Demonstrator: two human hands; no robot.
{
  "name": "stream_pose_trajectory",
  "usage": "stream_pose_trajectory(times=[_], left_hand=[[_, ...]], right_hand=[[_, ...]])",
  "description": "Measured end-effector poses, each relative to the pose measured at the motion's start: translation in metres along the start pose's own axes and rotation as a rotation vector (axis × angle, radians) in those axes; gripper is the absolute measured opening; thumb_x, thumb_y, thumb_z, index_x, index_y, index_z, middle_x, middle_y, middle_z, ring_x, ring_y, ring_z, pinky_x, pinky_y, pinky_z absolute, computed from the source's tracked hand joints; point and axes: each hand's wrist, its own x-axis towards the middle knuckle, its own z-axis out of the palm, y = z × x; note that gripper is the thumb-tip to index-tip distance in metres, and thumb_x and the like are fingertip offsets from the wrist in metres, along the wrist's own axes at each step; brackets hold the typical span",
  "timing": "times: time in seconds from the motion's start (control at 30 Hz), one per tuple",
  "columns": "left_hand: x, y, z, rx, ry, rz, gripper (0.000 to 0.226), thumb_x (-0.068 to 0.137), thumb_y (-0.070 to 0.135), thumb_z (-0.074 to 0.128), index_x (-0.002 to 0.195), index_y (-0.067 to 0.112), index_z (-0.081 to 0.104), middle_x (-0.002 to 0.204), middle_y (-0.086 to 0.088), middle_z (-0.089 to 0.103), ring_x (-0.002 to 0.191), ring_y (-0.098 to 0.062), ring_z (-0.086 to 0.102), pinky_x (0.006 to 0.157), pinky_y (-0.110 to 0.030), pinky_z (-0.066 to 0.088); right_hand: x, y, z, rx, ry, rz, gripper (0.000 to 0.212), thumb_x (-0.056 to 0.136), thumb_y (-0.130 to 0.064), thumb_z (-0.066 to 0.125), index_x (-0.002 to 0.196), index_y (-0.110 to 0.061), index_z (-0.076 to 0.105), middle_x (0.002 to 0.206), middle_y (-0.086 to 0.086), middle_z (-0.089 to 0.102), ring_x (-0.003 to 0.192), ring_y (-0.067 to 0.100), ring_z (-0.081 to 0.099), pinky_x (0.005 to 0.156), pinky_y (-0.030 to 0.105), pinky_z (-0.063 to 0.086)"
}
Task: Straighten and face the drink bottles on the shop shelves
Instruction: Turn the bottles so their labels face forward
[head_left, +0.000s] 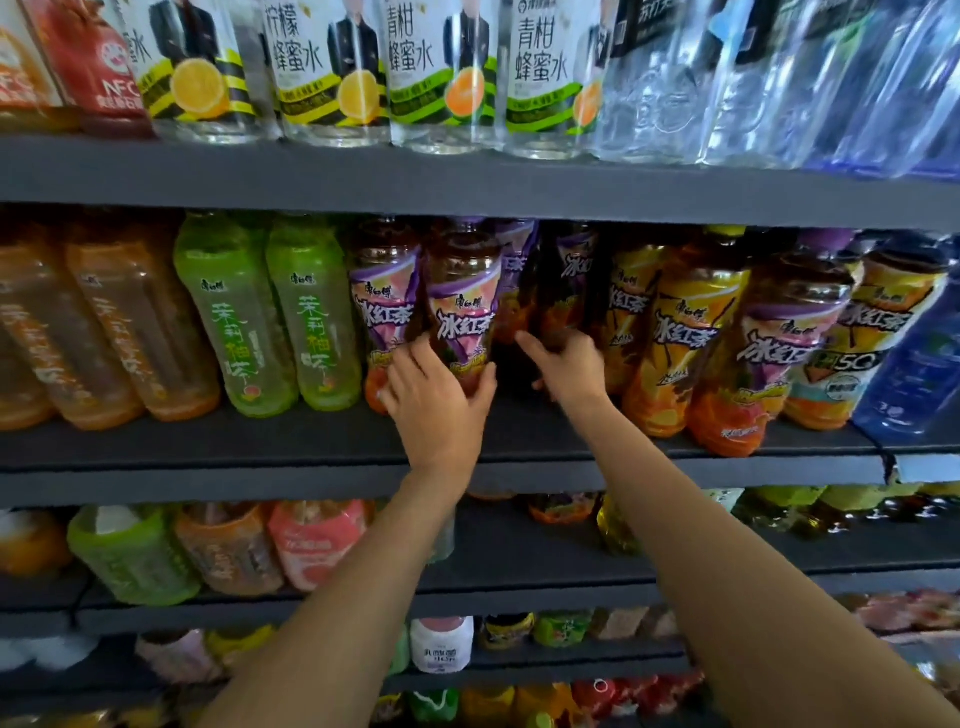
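On the middle shelf (208, 441) stand iced-tea bottles with purple and pink labels. My left hand (436, 395) wraps the lower part of the front purple-label bottle (465, 301), which stands near the shelf's front edge with its label facing me. My right hand (563, 364) reaches deeper into the gap beside it, fingers around the base of a dark purple-label bottle (569, 280) further back. Another purple-label bottle (382, 306) stands just left of my left hand.
Green tea bottles (270, 322) and orange ones (119, 332) fill the left of this shelf; yellow-label iced teas (680, 332) and a blue bottle (919, 374) fill the right. Honey-water bottles (332, 67) stand on the shelf above. Lower shelves hold several smaller drinks (311, 540).
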Motion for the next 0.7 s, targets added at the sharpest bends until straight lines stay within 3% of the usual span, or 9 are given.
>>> stream_pose_trajectory(times=[0.03,0.1,0.17,0.4,0.53,0.7], left_hand=[[0.001,-0.001,0.002,0.025,0.009,0.014,0.066,0.081,0.048,0.064,0.123,0.0,0.045,0.121,-0.021,0.05,0.114,-0.037,0.046,0.091,-0.046,0.034],[0.001,-0.004,0.004,0.08,0.013,0.049,0.063,0.081,0.046,0.064,0.119,-0.001,0.048,0.117,-0.023,0.051,0.111,-0.038,0.048,0.09,-0.047,0.037],[0.002,-0.005,0.005,0.13,0.033,0.086,0.059,0.079,0.044,0.068,0.11,-0.003,0.051,0.109,-0.024,0.054,0.104,-0.04,0.053,0.085,-0.047,0.042],[0.003,-0.012,0.008,0.151,0.076,0.145,0.055,0.078,0.045,0.069,0.099,-0.005,0.055,0.098,-0.024,0.057,0.092,-0.039,0.057,0.076,-0.044,0.045],[0.002,-0.01,0.009,0.12,0.072,0.114,0.055,0.079,0.046,0.064,0.1,-0.005,0.055,0.101,-0.025,0.057,0.094,-0.04,0.057,0.078,-0.045,0.044],[0.001,-0.007,0.005,0.092,0.055,0.104,0.053,0.078,0.044,0.067,0.099,-0.003,0.056,0.097,-0.022,0.057,0.09,-0.039,0.057,0.076,-0.044,0.045]], right_hand=[[0.011,-0.001,0.002,-0.025,0.006,0.014,0.046,0.086,-0.043,0.062,0.114,-0.007,0.057,0.099,0.01,0.067,0.069,0.021,0.066,0.064,0.028,0.055],[0.032,-0.007,0.008,-0.05,0.015,0.066,0.049,0.086,-0.04,0.063,0.119,-0.005,0.055,0.114,0.015,0.063,0.094,0.032,0.065,0.086,0.042,0.052],[0.047,-0.016,0.017,-0.077,0.026,0.067,0.052,0.086,-0.037,0.062,0.126,-0.006,0.05,0.122,0.016,0.059,0.107,0.034,0.06,0.093,0.042,0.048],[0.053,-0.026,0.036,-0.08,0.399,0.077,0.067,0.09,-0.029,0.059,0.142,-0.005,0.024,0.148,0.016,0.026,0.117,0.037,0.051,0.088,0.042,0.044],[0.06,-0.021,0.028,-0.212,0.311,0.125,0.073,0.091,-0.027,0.057,0.145,-0.004,0.015,0.146,0.015,0.031,0.121,0.034,0.049,0.091,0.042,0.042],[0.07,-0.029,0.025,-0.237,0.284,0.152,0.061,0.093,-0.015,0.052,0.142,-0.001,0.02,0.146,0.019,0.028,0.121,0.036,0.049,0.094,0.039,0.041]])
